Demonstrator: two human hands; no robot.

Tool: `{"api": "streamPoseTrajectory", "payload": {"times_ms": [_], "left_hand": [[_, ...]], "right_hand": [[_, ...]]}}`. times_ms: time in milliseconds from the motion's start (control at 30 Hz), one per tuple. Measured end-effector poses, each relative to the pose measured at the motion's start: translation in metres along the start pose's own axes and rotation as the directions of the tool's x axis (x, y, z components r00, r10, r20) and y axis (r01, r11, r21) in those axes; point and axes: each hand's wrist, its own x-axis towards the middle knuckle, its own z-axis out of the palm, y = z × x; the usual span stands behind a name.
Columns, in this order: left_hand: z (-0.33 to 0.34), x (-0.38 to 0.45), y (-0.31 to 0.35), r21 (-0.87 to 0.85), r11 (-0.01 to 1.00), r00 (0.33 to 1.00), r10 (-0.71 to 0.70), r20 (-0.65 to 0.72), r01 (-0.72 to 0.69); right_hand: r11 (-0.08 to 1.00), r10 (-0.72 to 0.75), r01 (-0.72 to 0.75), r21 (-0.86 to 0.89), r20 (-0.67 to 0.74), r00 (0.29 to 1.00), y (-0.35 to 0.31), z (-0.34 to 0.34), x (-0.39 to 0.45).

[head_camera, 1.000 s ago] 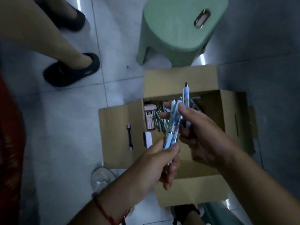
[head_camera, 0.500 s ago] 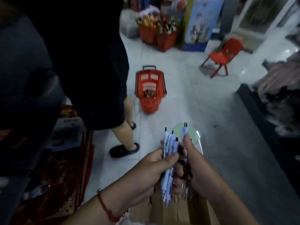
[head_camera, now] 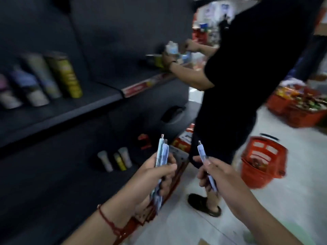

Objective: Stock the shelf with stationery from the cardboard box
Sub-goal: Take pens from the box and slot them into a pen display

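Holding: I am gripping a small bunch of pale blue click pens (head_camera: 161,162) in my left hand (head_camera: 155,175), fingers and thumb curled round their barrels, clicker ends pointing up and away from me.
Right hand: my right hand (head_camera: 215,174) is pinching a single blue pen (head_camera: 203,154) between thumb and fingers, its clicker tip also standing upward.
Hands to each other: they are staying apart, the single pen sitting to the right of the bunch with floor showing between them.
Wrist: a red string bracelet (head_camera: 108,220) is circling my left wrist.
Shelf: the dark shelving unit (head_camera: 74,110) is standing to the left of and beyond my left hand; tall tubes (head_camera: 58,76) are standing on the upper board, and three small tubes (head_camera: 115,160) are standing on the lower board just left of the bunch.
Beyond my hands: another person in black clothes (head_camera: 247,76) is standing at the shelf, both of their hands raised to goods on the upper board, one dark sandal (head_camera: 203,205) showing below my right hand.
Right of my right hand: a red shopping basket (head_camera: 261,160) is sitting on the pale floor (head_camera: 194,227); further red baskets of goods (head_camera: 297,106) are sitting farther off.
Sharpness: everything is blurring, so labels are unreadable.
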Motion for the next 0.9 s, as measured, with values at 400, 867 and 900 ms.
{"api": "streamPoseTrajectory", "payload": {"times_ms": [400,867,900], "left_hand": [[-0.248,-0.162,0.064,0.991,-0.013,0.827,0.552,-0.103,0.132],[-0.527,-0.294,0.115,0.858,-0.268,0.81,0.532,-0.247,0.438],[-0.537,-0.302,0.118,0.863,-0.242,0.812,0.517,-0.272,0.443]], "right_hand": [[0.592,-0.429,0.704,-0.392,0.585,0.688,-0.084,0.272,0.037],[0.829,-0.386,0.56,0.019,0.743,0.547,-0.144,0.612,0.069],[0.853,-0.377,0.519,0.053,0.75,0.543,-0.147,0.629,0.069]]}}
